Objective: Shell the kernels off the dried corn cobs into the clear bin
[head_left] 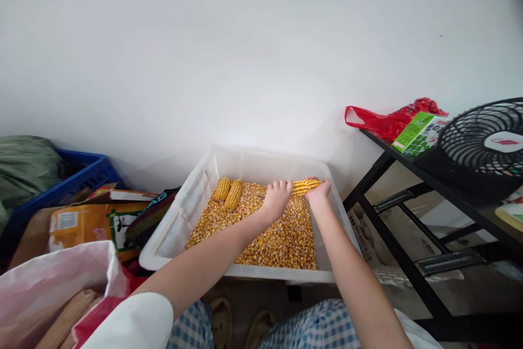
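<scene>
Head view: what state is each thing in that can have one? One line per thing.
Left hand: closed around one end of the held cob
Right hand: closed on the other end
Held cob: visible kernels attached
Two other cobs: lying on the loose kernels, visible rows filled
Loose kernels: spread in the bin
Plastic bin: uncovered
Red bag: crumpled
Pink-and-white bag: open at top
Fan: running or not, cannot tell
</scene>
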The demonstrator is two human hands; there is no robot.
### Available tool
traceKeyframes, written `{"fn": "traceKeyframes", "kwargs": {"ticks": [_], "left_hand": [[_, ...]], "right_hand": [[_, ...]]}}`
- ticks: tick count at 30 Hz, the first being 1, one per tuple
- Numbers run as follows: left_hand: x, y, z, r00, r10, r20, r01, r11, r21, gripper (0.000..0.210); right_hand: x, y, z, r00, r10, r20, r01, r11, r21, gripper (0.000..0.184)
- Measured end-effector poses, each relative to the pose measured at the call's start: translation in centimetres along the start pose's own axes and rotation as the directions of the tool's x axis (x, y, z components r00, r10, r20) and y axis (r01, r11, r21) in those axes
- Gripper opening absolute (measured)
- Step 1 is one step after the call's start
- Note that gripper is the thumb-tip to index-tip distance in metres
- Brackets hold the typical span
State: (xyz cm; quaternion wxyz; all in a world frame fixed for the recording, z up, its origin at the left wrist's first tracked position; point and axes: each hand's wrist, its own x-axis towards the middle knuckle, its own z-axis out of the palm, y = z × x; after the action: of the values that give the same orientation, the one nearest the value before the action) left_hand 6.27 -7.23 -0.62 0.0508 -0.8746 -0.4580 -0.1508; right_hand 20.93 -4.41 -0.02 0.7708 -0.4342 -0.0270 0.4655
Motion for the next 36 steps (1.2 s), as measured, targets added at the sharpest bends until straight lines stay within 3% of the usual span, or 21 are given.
{"fn": "traceKeyframes", "kwargs": {"ticks": [6, 18, 23, 29, 33, 36], "left_hand": [[-0.3, 0.0, 0.2, 0.986, -0.008, 0.165, 0.029, 0.992, -0.124, 0.037], [-0.9, 0.0, 0.3, 0.974, -0.081, 0.214, 0.124, 0.972, -0.199, 0.038], [-1.0, -0.3, 0.9, 0.973, -0.048, 0.228, 0.145, 0.891, -0.430, 0.034], [0.3, -3.6, 1.2, 0.966, -0.032, 0.255, 0.183, 0.779, -0.599, 0.045], [1.2, -6.1, 1.2, 0.961, -0.033, 0.274, 0.195, 0.785, -0.589, 0.044], [1.4, -6.7, 1.4, 0.972, -0.021, 0.232, 0.151, 0.814, -0.560, 0.045]], "right_hand": [[0.2, 0.9, 0.2, 0.995, -0.096, -0.021, 0.096, 0.995, -0.015, 0.032], [0.7, 2.1, 0.2, 0.987, -0.161, 0.024, 0.163, 0.975, -0.154, 0.043], [1.3, 1.7, -0.5, 0.940, -0.320, 0.114, 0.340, 0.901, -0.271, 0.042], [1.2, 1.2, -0.1, 0.945, -0.162, 0.285, 0.256, 0.908, -0.332, 0.043], [0.0, 0.9, 0.8, 0.854, 0.064, 0.516, 0.150, 0.920, -0.361, 0.048], [-0.6, 0.5, 1.1, 0.799, 0.133, 0.587, 0.098, 0.934, -0.345, 0.052]]}}
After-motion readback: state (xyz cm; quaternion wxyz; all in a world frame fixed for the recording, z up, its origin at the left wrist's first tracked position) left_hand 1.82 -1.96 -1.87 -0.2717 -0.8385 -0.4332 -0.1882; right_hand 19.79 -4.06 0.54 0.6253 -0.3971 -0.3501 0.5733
